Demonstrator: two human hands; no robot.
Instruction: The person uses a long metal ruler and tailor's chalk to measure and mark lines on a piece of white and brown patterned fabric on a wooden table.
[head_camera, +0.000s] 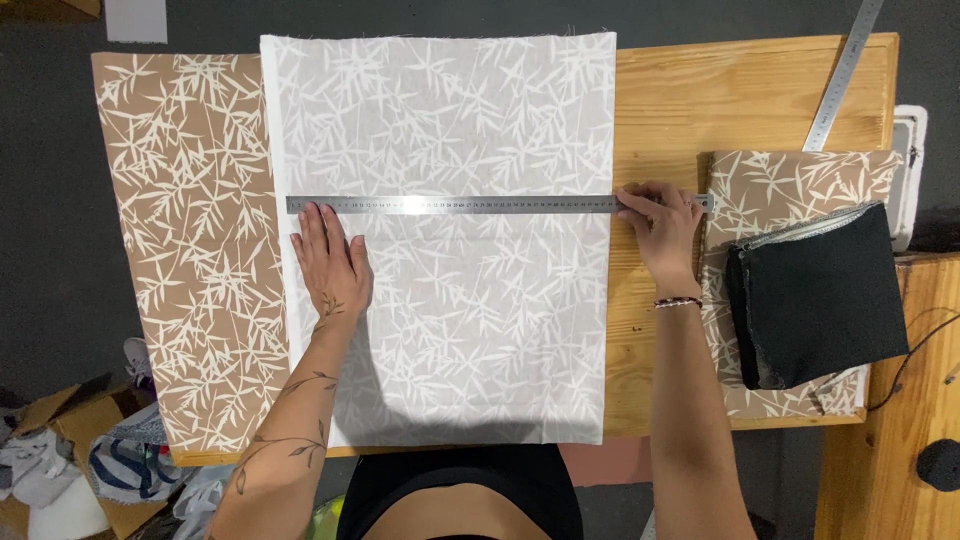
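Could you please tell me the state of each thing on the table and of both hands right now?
Pale fabric: spread flat, pale side up.
Ruler: lying flat across the pale fabric.
Left hand: open, palm down on the fabric, fingertips at the ruler.
Right hand: fingers pressing the ruler's right end.
Brown fabric: spread flat, partly under the pale fabric.
Black fabric: folded, on another folded brown piece.

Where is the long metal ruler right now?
In the head view, the metal ruler lies straight across the pale leaf-print fabric, with the left hand just below its left end and the right hand on its right end.
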